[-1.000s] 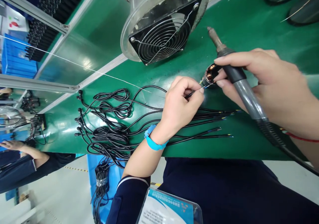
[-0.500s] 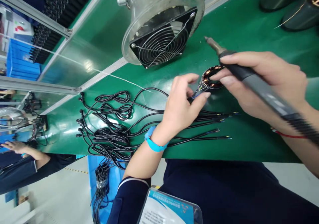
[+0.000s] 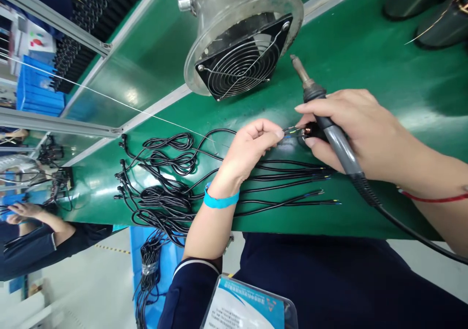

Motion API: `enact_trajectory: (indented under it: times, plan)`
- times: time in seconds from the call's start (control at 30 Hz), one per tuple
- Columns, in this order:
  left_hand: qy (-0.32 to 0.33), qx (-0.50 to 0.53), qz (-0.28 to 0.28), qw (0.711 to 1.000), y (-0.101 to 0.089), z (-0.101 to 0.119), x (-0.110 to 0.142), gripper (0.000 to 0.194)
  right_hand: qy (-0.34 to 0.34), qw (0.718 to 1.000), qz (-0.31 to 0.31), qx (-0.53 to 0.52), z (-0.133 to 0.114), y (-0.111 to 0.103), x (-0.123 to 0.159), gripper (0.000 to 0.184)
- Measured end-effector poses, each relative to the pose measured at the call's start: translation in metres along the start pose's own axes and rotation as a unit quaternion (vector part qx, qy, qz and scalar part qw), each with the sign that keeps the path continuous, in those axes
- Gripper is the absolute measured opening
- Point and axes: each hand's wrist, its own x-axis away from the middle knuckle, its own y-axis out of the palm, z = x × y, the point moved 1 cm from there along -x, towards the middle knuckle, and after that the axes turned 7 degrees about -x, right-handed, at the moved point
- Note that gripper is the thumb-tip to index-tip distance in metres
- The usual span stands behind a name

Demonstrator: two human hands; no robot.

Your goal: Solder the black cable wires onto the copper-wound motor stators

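Note:
My right hand (image 3: 373, 129) is closed around a soldering iron (image 3: 338, 146), whose metal tip points up and away over the bench. Its fingers also grip a small copper-wound motor stator (image 3: 308, 131), mostly hidden by them. Thin coloured wires (image 3: 291, 132) span the short gap between the stator and my left hand (image 3: 250, 146). Thumb and forefinger of the left hand pinch these wires, and a black cable seems to lead to it from the left. Below, several black cables (image 3: 288, 177) lie with stripped ends pointing right.
A metal fume duct with a fan and wire guard (image 3: 241, 75) hangs ahead. Dark cylindrical housings (image 3: 444, 24) stand at far right. Coiled cables (image 3: 164, 197) cover the bench's left part, near a blue bin (image 3: 137, 265) below the edge. Another person's hand (image 3: 24, 209) shows at far left.
The right hand has tilted the soldering iron more upright and turned the stator inside its fingers. My left hand has shifted slightly left, its fingers now closed in a pinch on the wires.

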Motion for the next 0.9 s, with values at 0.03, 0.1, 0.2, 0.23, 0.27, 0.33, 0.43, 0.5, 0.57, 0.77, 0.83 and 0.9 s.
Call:
enact_trajectory:
  times: [0.03,0.1,0.2,0.23,0.27,0.33,0.43,0.5,0.57,0.77,0.83,0.9]
  plan:
    - [-0.003,0.011,0.003,1.0,0.0,0.0,-0.001,0.017,-0.002,1.0,-0.003,0.0,-0.001,0.0,0.001,0.042]
    - [-0.009,0.026,0.005,1.0,0.002,-0.001,-0.003,0.018,-0.005,1.0,-0.004,-0.007,-0.001,-0.001,0.004,0.042]
    - [-0.019,0.021,0.006,1.0,0.009,0.0,-0.005,0.019,-0.011,1.0,0.005,-0.014,-0.001,-0.002,0.005,0.042]
    - [-0.019,0.014,0.007,1.0,0.011,0.001,-0.005,0.02,-0.013,1.0,0.008,-0.016,-0.001,-0.003,0.005,0.042]
    - [-0.016,0.008,0.008,1.0,0.013,0.002,-0.004,0.021,-0.015,1.0,0.01,-0.018,-0.001,-0.004,0.005,0.042]
    - [-0.01,-0.005,0.011,1.0,0.015,0.005,-0.002,0.021,-0.018,1.0,0.011,-0.023,-0.002,-0.005,0.004,0.043]
    - [-0.016,-0.028,0.008,0.999,0.012,0.009,0.004,0.03,-0.022,0.999,0.011,-0.031,-0.005,-0.006,0.004,0.045]
    - [-0.028,-0.042,-0.006,0.999,0.009,0.011,0.006,0.032,-0.016,0.999,0.015,-0.035,-0.006,-0.005,0.005,0.049]
    - [-0.036,-0.043,-0.011,0.998,0.006,0.012,0.007,0.028,-0.007,0.999,0.019,-0.037,-0.006,-0.004,0.004,0.05]
    - [-0.019,0.0,-0.034,0.999,0.006,0.008,0.006,0.021,0.025,0.998,0.048,-0.021,-0.01,0.0,0.002,0.035]
    - [0.005,-0.009,-0.066,0.998,0.008,0.007,0.006,0.018,0.039,0.996,0.071,-0.033,-0.013,0.002,0.001,0.032]
    - [0.035,-0.047,-0.07,0.996,0.012,0.005,0.006,0.016,0.058,0.993,0.099,-0.039,-0.016,0.003,0.0,0.03]
